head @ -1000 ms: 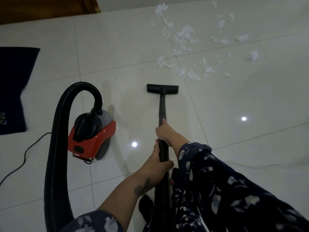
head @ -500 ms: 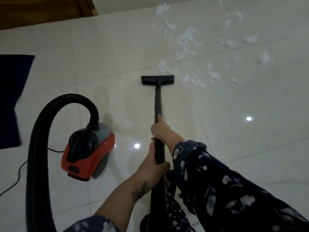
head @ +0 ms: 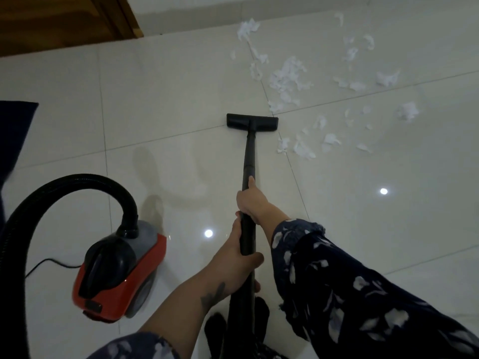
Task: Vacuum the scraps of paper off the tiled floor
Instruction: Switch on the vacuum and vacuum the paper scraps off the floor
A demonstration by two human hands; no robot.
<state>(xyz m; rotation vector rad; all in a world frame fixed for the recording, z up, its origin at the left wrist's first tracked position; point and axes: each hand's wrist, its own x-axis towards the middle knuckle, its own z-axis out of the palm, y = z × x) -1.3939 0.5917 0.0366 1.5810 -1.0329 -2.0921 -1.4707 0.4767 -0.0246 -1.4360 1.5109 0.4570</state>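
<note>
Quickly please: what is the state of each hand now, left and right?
Left hand: closed around the black vacuum wand, lower on it.
Right hand: closed around the same wand, higher up, one finger lying along it.

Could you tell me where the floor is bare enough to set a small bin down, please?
Bare tile lies between the vacuum body and the wand, left of the floor head toward the wooden door, and right of the right hand below the paper scraps. The upper right is crowded with scraps, reaching the head's right end.
</note>
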